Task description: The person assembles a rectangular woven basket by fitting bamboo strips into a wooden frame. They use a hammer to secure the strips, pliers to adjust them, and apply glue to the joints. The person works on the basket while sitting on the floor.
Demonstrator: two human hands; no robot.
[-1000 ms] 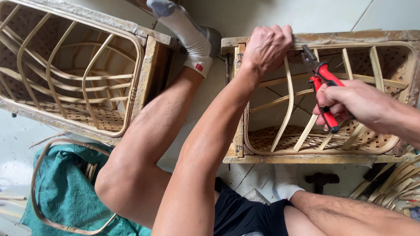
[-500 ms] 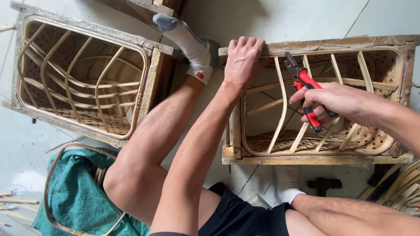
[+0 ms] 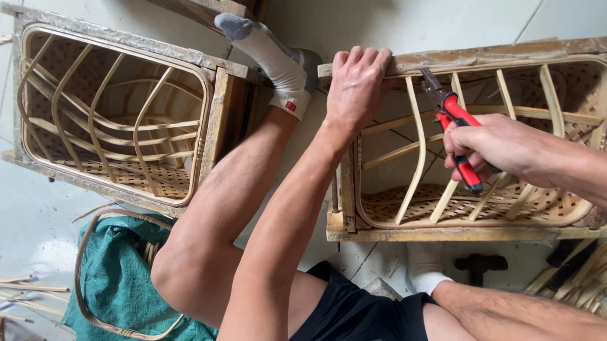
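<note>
Right hand [image 3: 496, 147] – red pliers [image 3: 453, 125] – frame [image 3: 482, 56]
</note>
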